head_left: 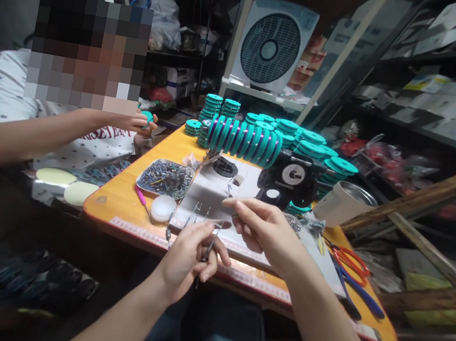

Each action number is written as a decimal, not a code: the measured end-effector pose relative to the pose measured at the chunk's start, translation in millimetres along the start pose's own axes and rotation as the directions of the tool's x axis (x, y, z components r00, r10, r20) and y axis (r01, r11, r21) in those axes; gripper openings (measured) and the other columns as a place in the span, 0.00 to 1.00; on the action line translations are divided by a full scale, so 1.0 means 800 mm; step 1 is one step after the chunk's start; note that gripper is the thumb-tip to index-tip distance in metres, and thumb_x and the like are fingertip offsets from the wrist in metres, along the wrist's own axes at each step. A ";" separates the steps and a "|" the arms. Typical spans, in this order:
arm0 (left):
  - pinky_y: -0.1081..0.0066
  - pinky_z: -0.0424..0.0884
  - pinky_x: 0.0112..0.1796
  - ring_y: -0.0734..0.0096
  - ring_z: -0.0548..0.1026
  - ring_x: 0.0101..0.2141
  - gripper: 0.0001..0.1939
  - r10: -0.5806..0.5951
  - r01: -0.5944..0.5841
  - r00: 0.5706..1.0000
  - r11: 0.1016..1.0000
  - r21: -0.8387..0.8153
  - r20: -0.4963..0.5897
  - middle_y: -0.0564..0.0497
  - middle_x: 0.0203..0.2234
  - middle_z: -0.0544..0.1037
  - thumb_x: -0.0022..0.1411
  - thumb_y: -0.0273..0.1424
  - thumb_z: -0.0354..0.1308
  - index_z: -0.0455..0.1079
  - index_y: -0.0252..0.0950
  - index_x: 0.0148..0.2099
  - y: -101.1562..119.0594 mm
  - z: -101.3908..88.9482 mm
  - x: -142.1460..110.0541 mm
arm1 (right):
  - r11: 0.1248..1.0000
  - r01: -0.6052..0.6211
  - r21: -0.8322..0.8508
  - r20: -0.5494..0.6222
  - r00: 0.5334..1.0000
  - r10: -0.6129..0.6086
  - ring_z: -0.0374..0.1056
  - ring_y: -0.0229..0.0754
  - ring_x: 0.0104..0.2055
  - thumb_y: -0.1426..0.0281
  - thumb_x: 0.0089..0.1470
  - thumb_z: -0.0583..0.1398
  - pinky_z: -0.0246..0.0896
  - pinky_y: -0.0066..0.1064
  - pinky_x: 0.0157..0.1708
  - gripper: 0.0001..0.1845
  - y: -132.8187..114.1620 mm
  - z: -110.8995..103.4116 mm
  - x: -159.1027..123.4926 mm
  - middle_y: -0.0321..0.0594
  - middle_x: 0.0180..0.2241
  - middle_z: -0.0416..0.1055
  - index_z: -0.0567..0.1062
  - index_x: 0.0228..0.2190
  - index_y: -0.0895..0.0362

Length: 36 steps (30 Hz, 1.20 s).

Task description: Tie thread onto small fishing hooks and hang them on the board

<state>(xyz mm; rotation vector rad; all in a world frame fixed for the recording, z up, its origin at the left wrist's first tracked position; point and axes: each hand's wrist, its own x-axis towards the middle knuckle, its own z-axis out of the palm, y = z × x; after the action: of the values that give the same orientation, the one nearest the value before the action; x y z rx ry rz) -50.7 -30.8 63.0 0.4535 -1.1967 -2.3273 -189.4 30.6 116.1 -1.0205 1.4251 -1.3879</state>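
Left hand closed on a dark slender piece; right hand near, apart.
Piece lies among curled fingers at the near edge of the surface; right fingertips' contents unclear. Beyond: pale board, teal spools. Judged step: fine fingertip work; next move calls for steady left hold, precise right pinch.

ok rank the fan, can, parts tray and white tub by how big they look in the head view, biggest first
1. Fan
2. Parts tray and can: too alike to rank
3. White tub
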 end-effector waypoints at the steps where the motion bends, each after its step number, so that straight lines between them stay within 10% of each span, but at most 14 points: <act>1: 0.79 0.40 0.15 0.86 0.59 0.10 0.15 0.003 -0.003 1.000 1.000 -0.007 0.001 0.50 0.19 0.74 0.66 0.37 0.46 0.66 0.30 0.42 -0.001 -0.001 0.000 | 1.000 -0.001 -0.027 0.002 1.000 0.001 0.47 0.24 0.14 0.57 0.52 0.62 0.38 0.19 0.12 0.19 0.002 0.000 -0.002 0.30 0.20 0.61 0.75 0.39 0.59; 9: 0.83 0.40 0.13 0.92 0.52 0.10 0.11 0.061 -0.059 0.996 0.998 0.032 -0.071 0.57 0.19 0.70 0.60 0.36 0.58 0.65 0.33 0.37 0.003 0.003 0.001 | 0.979 0.006 -0.204 0.008 1.000 -0.004 0.44 0.26 0.15 0.57 0.51 0.62 0.41 0.18 0.13 0.18 0.001 0.003 -0.010 0.24 0.14 0.50 0.74 0.36 0.59; 19: 0.84 0.43 0.12 0.92 0.53 0.11 0.12 0.070 -0.065 0.996 0.995 0.074 -0.062 0.58 0.16 0.68 0.59 0.36 0.58 0.66 0.30 0.32 -0.001 0.007 0.006 | 0.947 0.193 -0.258 0.073 0.981 -0.180 0.66 0.33 0.25 0.62 0.55 0.60 0.65 0.22 0.16 0.11 0.018 0.002 -0.017 0.37 0.31 0.67 0.70 0.32 0.58; 29: 0.85 0.45 0.13 0.88 0.55 0.12 0.12 0.088 -0.080 0.992 0.993 0.091 -0.087 0.61 0.14 0.63 0.57 0.36 0.60 0.63 0.33 0.31 -0.003 0.008 0.009 | 0.997 0.058 0.050 0.134 0.989 -0.064 0.63 0.31 0.22 0.58 0.59 0.55 0.62 0.21 0.17 0.12 0.035 0.014 -0.016 0.29 0.24 0.62 0.63 0.33 0.55; 36: 0.82 0.56 0.17 0.86 0.64 0.16 0.13 0.114 -0.104 0.987 0.990 0.093 -0.116 0.53 0.26 0.73 0.65 0.37 0.51 0.64 0.34 0.47 -0.014 -0.004 -0.005 | 0.977 0.095 0.191 -0.207 0.977 -0.055 0.65 0.34 0.26 0.64 0.53 0.60 0.61 0.23 0.17 0.25 0.031 0.001 0.024 0.37 0.36 0.66 0.61 0.51 0.50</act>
<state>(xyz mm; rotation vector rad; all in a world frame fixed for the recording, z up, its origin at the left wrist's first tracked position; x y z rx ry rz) -48.9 -25.3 51.9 0.5377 -1.2364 -2.1303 -193.4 12.5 90.3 -0.8300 1.3677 -1.6932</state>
